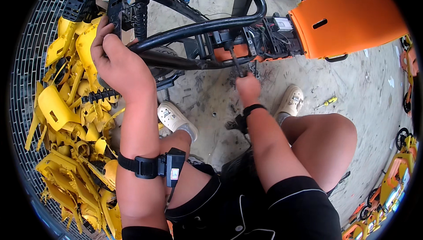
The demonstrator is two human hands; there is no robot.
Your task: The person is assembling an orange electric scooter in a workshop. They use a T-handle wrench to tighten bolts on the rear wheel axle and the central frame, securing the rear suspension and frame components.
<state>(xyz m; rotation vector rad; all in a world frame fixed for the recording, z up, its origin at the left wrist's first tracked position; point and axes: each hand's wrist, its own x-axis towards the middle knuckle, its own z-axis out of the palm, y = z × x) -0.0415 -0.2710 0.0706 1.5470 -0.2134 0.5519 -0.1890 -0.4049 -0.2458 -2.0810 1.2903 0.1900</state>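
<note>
The black tubular frame (pixel 198 27) of a vehicle, perhaps an electric scooter, stretches across in front of me. My left hand (pixel 121 66) is wrapped round its left end, beside a black coil-spring shock absorber (pixel 141 19); the frame hides part of the fingers. My right hand (pixel 248 88) is closed round the handle of what looks like a screwdriver (pixel 235 60). Its shaft points up and away into the middle of the frame, next to a small orange panel (pixel 227 53). Wiring and a silver box (pixel 283 24) sit right of there, against a large orange body panel (pixel 352 17).
A heap of yellow plastic panels (pixel 57 107) lies at the left by a loose shock absorber (pixel 100 95). A yellow-handled screwdriver (pixel 330 101) rests on the grey floor (pixel 374 90) to the right of my feet. Orange and yellow vehicles (pixel 398 174) line the right edge.
</note>
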